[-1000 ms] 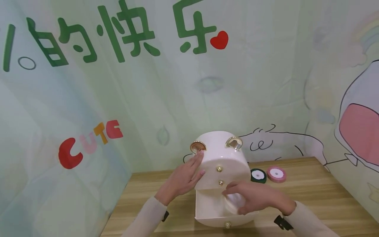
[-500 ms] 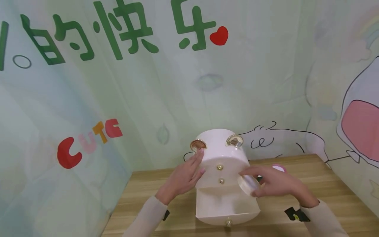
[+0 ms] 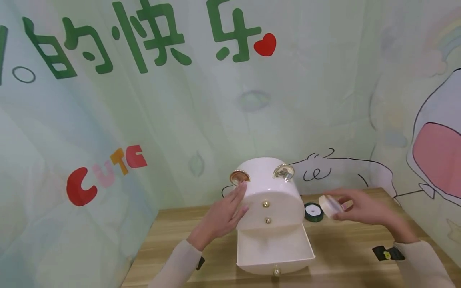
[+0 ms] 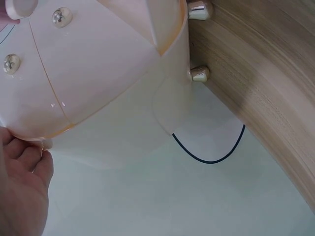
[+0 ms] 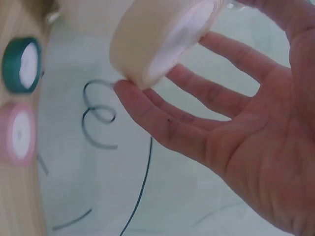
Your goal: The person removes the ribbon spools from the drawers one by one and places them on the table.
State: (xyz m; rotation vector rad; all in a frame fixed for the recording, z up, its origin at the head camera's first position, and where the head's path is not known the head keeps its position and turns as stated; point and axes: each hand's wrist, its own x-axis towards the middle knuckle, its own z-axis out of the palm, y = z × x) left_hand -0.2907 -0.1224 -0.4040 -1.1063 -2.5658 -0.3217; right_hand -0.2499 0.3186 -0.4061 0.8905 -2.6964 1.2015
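Note:
A white rounded storage box [image 3: 264, 176] with two gold-rimmed ears and small gold knobs stands on the table. Its bottom drawer [image 3: 275, 244] is pulled out, and nothing shows inside. My left hand [image 3: 221, 220] rests against the box's upper left side, fingertips by the left ear [image 3: 239, 176]; in the left wrist view the fingers touch the box's edge. Off to the right of the box, my right hand [image 3: 363, 208] pinches a cream ribbon roll [image 3: 330, 206] between thumb and fingers, tilted above the table. The right wrist view shows the roll's white core.
A dark green ribbon roll [image 3: 313, 212] lies on the wooden table [image 3: 363, 244] just right of the box. Beside it, a pink ribbon roll [image 5: 19, 135] shows in the right wrist view; my right hand hides it in the head view. A printed curtain [image 3: 201, 132] hangs behind.
My right hand has lifted the cream ribbon roll out of the drawer and carried it right, past the green roll. My left hand has stayed on the box.

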